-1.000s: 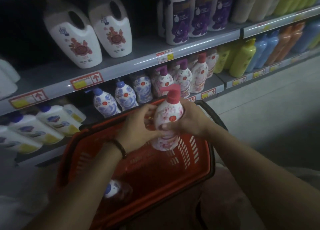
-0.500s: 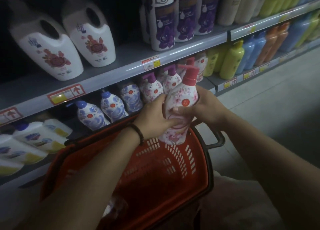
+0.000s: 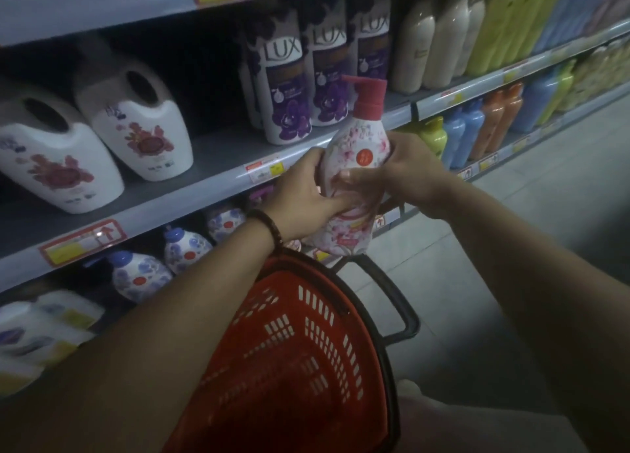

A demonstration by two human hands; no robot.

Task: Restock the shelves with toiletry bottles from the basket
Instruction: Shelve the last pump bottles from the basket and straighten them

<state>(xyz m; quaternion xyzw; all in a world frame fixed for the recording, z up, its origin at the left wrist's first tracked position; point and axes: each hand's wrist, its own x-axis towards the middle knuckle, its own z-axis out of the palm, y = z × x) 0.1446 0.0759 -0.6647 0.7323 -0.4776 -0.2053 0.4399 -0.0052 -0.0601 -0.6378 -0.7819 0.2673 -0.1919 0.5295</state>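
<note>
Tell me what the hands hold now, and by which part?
Both hands hold the pink-capped floral pump bottle by its body: left hand round the lower left side, right hand round the right side.

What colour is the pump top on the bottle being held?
Pinkish red, on the white floral pump bottle; head view.

A single wide-angle view is provided from the person's head, directed forward and down. The shelves (image 3: 211,152) are seen obliquely at far left, and the basket (image 3: 306,333) is framed close below centre.
</note>
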